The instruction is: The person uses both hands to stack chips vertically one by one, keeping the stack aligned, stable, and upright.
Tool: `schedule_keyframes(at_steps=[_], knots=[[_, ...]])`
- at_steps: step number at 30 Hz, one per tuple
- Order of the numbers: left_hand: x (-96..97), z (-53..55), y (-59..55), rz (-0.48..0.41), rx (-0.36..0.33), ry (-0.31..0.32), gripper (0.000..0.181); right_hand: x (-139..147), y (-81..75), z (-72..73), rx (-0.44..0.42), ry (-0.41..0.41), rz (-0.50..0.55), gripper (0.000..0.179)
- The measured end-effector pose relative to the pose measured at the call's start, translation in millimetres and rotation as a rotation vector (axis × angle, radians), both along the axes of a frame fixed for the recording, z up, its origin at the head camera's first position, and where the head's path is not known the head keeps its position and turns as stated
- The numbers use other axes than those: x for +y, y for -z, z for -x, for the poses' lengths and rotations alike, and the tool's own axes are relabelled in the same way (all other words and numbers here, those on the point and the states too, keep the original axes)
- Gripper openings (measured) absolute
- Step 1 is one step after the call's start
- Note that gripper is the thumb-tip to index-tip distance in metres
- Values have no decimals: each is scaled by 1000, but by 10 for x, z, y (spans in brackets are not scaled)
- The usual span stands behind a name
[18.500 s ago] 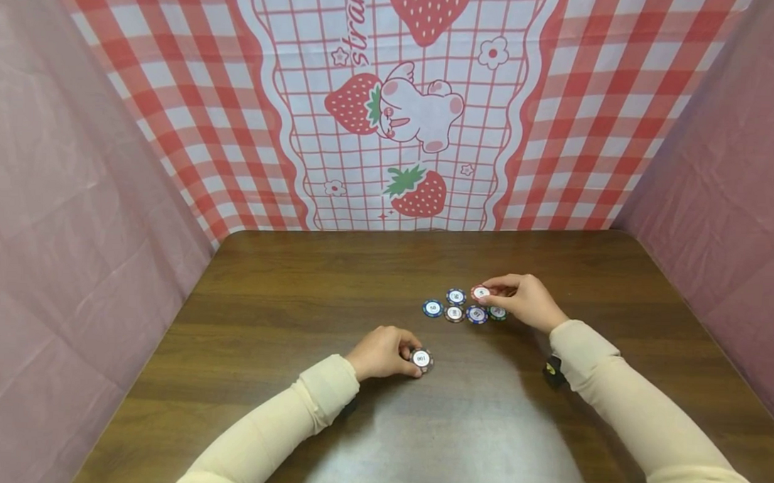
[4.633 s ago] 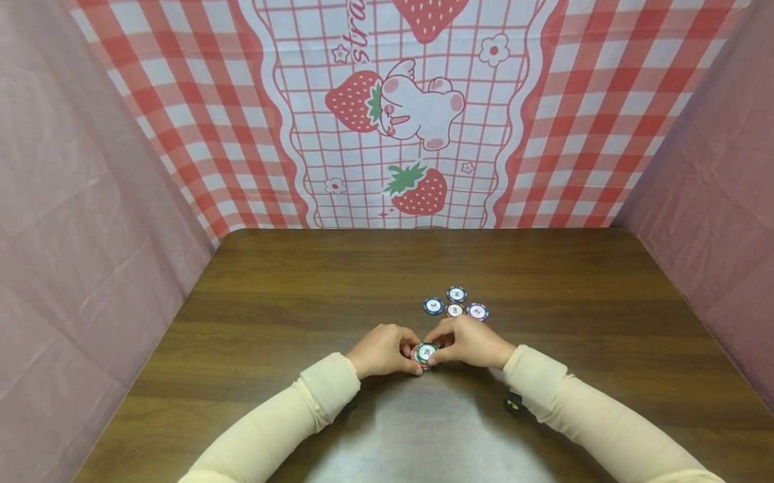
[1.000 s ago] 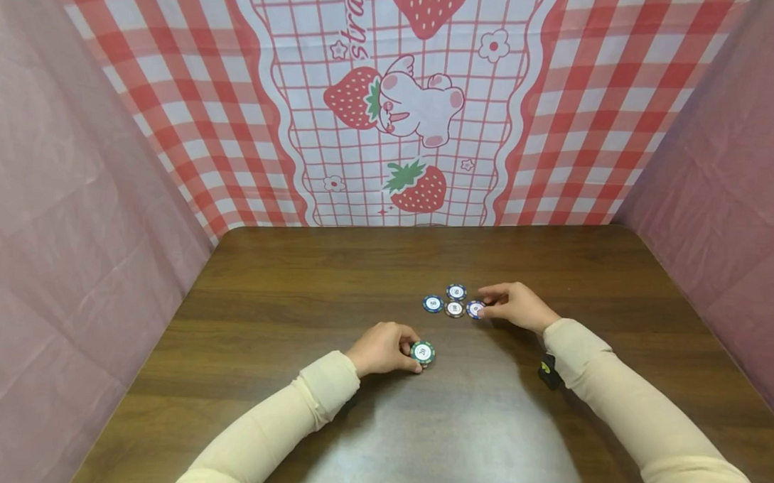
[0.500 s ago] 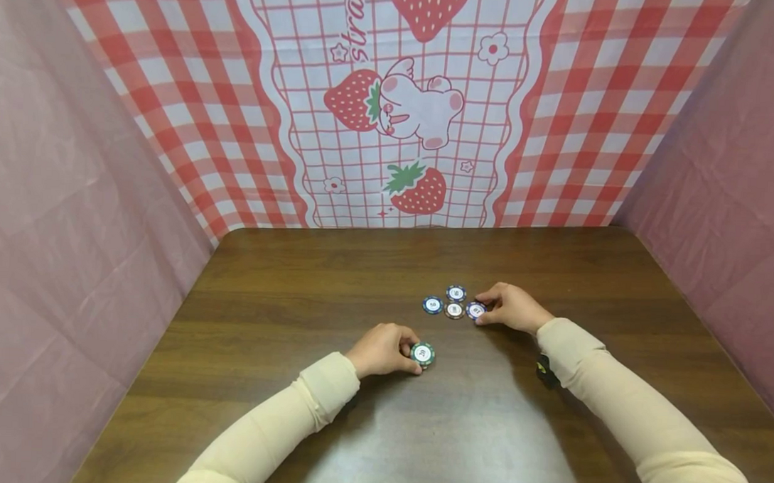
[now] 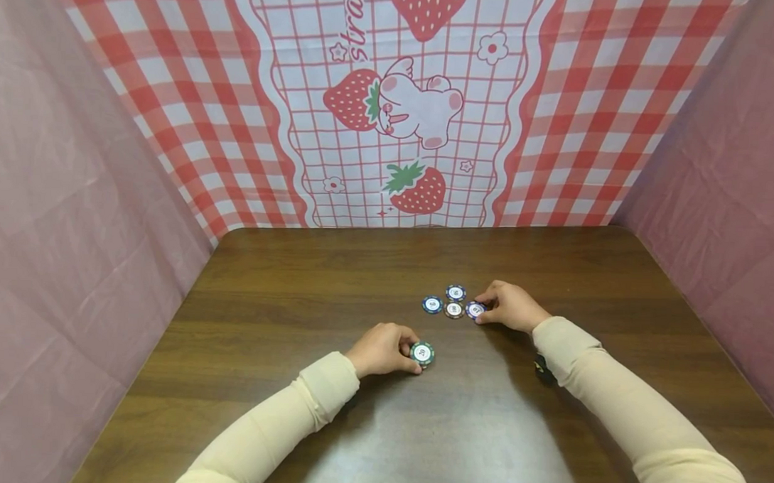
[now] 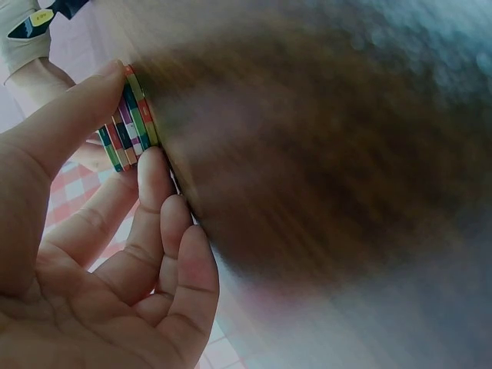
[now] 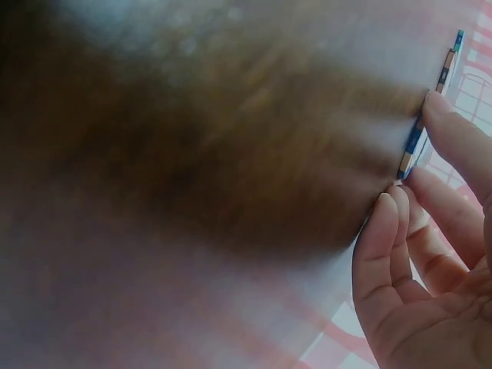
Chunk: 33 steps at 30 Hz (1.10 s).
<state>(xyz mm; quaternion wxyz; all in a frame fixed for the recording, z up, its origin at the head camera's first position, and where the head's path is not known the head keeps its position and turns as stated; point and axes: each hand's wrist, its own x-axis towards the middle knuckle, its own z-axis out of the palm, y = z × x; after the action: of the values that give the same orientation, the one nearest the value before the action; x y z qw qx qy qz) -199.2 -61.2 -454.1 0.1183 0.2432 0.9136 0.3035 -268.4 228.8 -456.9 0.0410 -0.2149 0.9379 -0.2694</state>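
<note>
My left hand [image 5: 383, 350] grips a short stack of poker chips [image 5: 423, 353] by its edges, with a green chip on top. In the left wrist view, thumb and fingers hold the stack's multicoloured rims [image 6: 129, 123] low against the table. Farther right, my right hand [image 5: 515, 306] pinches a blue-purple poker chip [image 5: 475, 311] that lies flat on the wood. The right wrist view has thumb and forefinger at opposite edges of that chip's rim [image 7: 410, 146]. Beside it lie a brown chip [image 5: 453, 310], a dark blue chip [image 5: 455, 293] and a lighter blue chip [image 5: 432, 304].
The brown wooden table [image 5: 283, 287] runs back to a red-and-white checked cloth [image 5: 205, 121] with strawberry prints. Pink curtains hang on the left [image 5: 74, 223] and right [image 5: 715, 182]. Dark wrist gear [image 5: 544, 370] shows under the right sleeve.
The red and green chips have left the far group; green now tops the left hand's stack. After releasing green there, the right hand went back right and closed its fingers on the blue-purple chip.
</note>
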Motion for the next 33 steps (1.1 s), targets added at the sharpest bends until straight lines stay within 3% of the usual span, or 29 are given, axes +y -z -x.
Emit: schedule_keyframes(at_steps=[22, 33], knots=[[-8, -5, 3, 4, -4, -1, 33, 0, 3, 13, 56, -34, -64, 30], [-9, 1, 13, -1, -5, -1, 33, 1, -7, 3, 22, -2, -1, 27]])
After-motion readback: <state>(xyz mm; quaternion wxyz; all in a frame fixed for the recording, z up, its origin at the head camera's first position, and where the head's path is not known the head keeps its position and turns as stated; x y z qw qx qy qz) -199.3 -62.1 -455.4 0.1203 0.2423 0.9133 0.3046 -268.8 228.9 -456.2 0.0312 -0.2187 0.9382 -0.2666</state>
